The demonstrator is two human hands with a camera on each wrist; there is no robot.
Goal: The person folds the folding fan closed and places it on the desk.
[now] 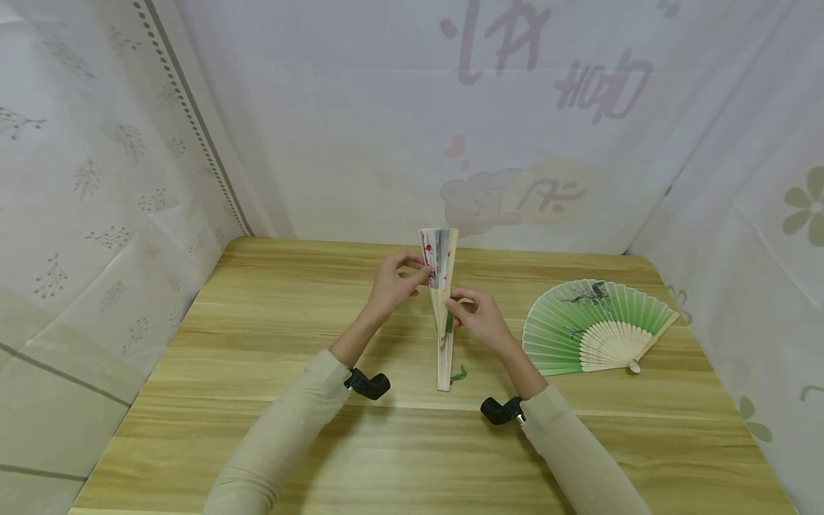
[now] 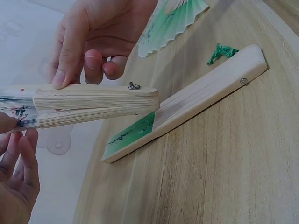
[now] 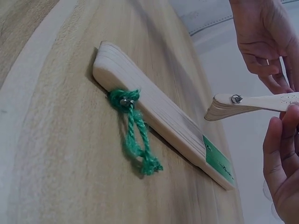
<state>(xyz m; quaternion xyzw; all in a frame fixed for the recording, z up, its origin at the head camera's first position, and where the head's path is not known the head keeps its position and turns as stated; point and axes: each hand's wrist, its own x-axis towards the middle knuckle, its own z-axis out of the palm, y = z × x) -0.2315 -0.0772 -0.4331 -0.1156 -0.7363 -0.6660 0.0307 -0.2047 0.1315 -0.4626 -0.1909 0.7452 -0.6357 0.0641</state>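
A partly folded fan [image 1: 440,259] with a white and grey leaf and red dots is held up between both hands. My left hand [image 1: 394,285] pinches its leaf side between thumb and fingers. My right hand [image 1: 481,315] grips the opposite outer rib with thumb and fingertips. In the left wrist view the fan's ribs [image 2: 93,100] are slightly spread, joined at a metal-ringed pivot. Below it, a folded green fan [image 3: 154,112] lies flat on the table with a green cord loop [image 3: 136,135] at its pivot end; the held fan partly hides it in the head view.
An open green fan [image 1: 547,322] with dark branch painting lies spread on the wooden table [image 1: 270,315], to the right of the right hand. Printed white cloth [image 1: 335,143] hangs behind the table's back edge and along both sides.
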